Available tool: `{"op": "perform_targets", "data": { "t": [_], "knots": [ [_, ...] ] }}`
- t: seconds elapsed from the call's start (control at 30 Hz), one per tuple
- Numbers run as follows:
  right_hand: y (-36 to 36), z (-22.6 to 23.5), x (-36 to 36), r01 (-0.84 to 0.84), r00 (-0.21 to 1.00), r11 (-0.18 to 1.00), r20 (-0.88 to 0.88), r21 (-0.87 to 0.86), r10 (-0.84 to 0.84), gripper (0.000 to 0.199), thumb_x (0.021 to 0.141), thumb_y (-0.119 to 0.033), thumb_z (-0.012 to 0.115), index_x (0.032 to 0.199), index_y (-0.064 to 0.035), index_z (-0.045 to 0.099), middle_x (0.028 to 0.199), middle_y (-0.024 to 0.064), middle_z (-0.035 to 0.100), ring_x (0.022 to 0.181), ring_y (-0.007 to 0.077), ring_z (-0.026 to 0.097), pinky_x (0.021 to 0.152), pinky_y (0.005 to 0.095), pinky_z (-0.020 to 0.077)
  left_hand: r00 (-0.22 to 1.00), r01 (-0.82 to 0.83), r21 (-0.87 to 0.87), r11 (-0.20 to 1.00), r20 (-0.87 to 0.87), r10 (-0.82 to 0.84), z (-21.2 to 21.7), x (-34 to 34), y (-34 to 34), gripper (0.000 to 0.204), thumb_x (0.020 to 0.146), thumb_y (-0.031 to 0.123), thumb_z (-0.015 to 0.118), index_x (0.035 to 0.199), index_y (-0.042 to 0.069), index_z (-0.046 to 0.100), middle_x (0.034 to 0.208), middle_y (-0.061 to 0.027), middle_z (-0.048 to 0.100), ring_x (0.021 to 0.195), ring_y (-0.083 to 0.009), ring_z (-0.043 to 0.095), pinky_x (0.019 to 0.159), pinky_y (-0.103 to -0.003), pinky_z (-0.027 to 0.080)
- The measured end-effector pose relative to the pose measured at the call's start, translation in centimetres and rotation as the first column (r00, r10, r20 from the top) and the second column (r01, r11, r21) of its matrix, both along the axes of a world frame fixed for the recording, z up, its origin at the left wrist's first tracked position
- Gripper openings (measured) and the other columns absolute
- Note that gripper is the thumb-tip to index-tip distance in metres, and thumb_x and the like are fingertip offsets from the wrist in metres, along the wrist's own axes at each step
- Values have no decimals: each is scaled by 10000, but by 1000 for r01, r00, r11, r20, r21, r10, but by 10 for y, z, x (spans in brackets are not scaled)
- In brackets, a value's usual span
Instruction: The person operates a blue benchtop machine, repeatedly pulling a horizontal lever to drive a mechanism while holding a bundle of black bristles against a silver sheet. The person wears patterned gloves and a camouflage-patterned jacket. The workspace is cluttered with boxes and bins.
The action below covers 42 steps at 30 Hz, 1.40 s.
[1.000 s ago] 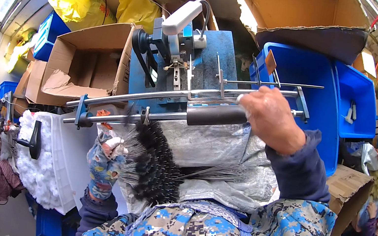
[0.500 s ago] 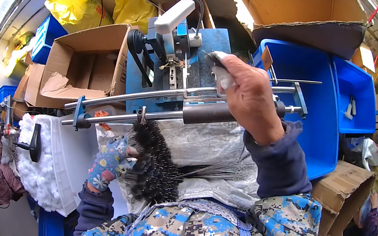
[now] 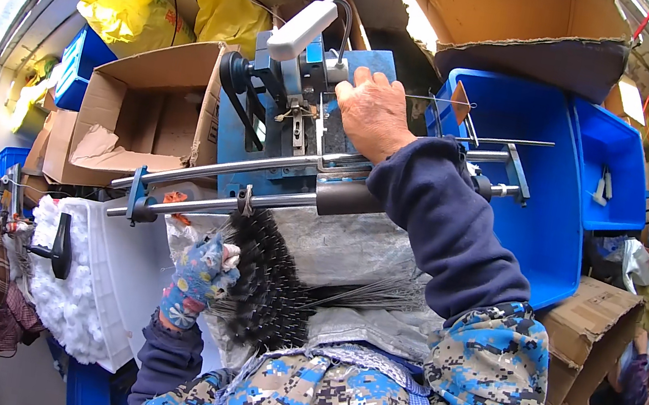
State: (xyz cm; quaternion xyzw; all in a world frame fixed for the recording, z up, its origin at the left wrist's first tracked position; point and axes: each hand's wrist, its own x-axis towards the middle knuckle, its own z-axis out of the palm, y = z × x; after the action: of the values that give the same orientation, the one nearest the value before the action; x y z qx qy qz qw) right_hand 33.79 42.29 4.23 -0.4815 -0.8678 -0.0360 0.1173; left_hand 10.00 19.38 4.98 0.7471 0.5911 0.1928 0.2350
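Note:
My right hand (image 3: pixel 375 115), bare, is over the blue machine (image 3: pixel 378 64) with its fingers curled down. A thin metal wire (image 3: pixel 428 98) sticks out from the hand to the right, past a small brown plate (image 3: pixel 460 102). The fingertips are hidden behind the back of the hand. My left hand (image 3: pixel 203 272), in a flowered glove with bare fingertips, is closed at the left edge of a pile of black bristle brushes (image 3: pixel 263 287) on my lap. What its fingers pinch is too small to make out. Wire stems (image 3: pixel 378 290) fan out right of the bristles.
Two metal rails with a dark roller (image 3: pixel 347 198) cross before me. Blue bins (image 3: pixel 541 239) stand right, an open cardboard box (image 3: pixel 142 112) left. A white tub of fluffy white pieces (image 3: pixel 70 289) is at lower left. Other people work at both sides.
My right hand has moved left and away from me, turning its back up over the machine; the wire now shows beside it. My left hand has shifted slightly, still by the brushes.

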Motion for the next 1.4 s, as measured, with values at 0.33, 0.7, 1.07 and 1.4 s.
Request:
{"op": "perform_targets", "data": {
  "t": [0.33, 0.7, 1.07, 1.4],
  "knots": [
    [4, -4, 2, -28, 1000, 1000, -15, -12, 28, 126, 758, -108, 543, 857, -95, 619, 879, 93, 604, 833, 250, 599, 686, 392, 449, 993, 4, -199, 980, -115, -27, 8, -17, -18, 201, 697, 143, 694, 886, 85, 658, 784, -113, 602, 756, -323, 592, 656, -405, 460],
    [6, -6, 2, -51, 998, 997, -50, -50, 49, 166, 763, -94, 524, 892, -93, 627, 870, 80, 621, 842, 264, 592, 701, 400, 444, 999, 40, 253, 967, 11, -44, 24, 17, 2, 232, 646, 70, 713, 867, 104, 652, 779, -93, 610, 694, -309, 588, 634, -405, 473],
    [8, -10, 4, -105, 986, 991, -138, -81, 93, 133, 789, -108, 513, 850, -93, 631, 844, 91, 626, 839, 291, 582, 700, 419, 423, 996, 69, 294, 953, -73, -50, 44, 42, 8, 230, 646, 46, 739, 854, 83, 649, 763, -93, 616, 701, -309, 599, 814, -437, 468],
    [14, -12, 6, 12, 997, 987, -71, -162, -24, 228, 809, -234, 568, 969, -97, 653, 1050, 95, 583, 1028, 285, 496, 836, 453, 351, 996, 71, 292, 954, -80, -50, 47, 44, 10, 216, 656, 39, 721, 856, 83, 652, 760, -96, 605, 703, -311, 598, 758, -421, 468]
  ]
}}
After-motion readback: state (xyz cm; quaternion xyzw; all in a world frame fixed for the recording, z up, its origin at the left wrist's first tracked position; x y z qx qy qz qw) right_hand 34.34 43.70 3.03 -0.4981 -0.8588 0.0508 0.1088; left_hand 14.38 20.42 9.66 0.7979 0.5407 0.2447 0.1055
